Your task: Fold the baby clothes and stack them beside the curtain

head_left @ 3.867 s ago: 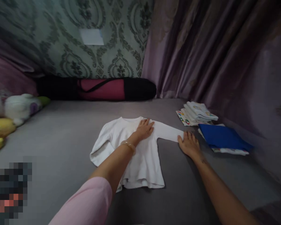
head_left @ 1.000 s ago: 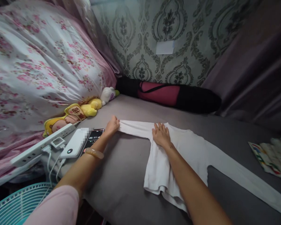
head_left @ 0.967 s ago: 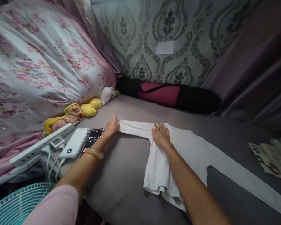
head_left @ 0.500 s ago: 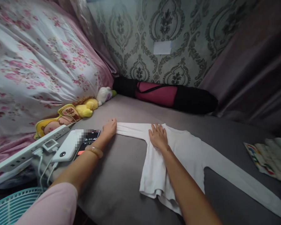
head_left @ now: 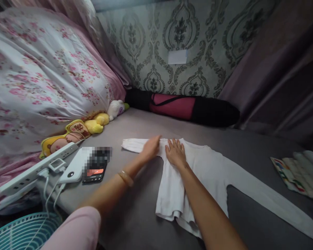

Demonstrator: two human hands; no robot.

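Note:
A white long-sleeved shirt (head_left: 206,166) lies spread on a grey bed surface, its sleeves stretched out to both sides. My right hand (head_left: 175,152) rests flat on the shirt near the left shoulder seam, fingers spread. Over the upper part of the left sleeve is my left hand (head_left: 151,148), close beside the right one. It is smeared by motion, so how its fingers are set and whether they touch the cloth are unclear. The left cuff (head_left: 126,143) lies free on the bed. My right forearm covers part of the shirt's body.
At left lie a power strip (head_left: 39,168), a white power bank (head_left: 74,170), a phone (head_left: 95,175) and cables. Plush toys (head_left: 94,125) line the floral cloth. A black-and-pink long bag (head_left: 177,106) lies along the wall. Folded cloths (head_left: 299,173) sit at right; a turquoise basket (head_left: 18,231) stands low left.
My left hand has let go of the left cuff and moved right along the sleeve towards my right hand. My right hand stays on the shirt. Earlier, my hands were on the other sleeve.

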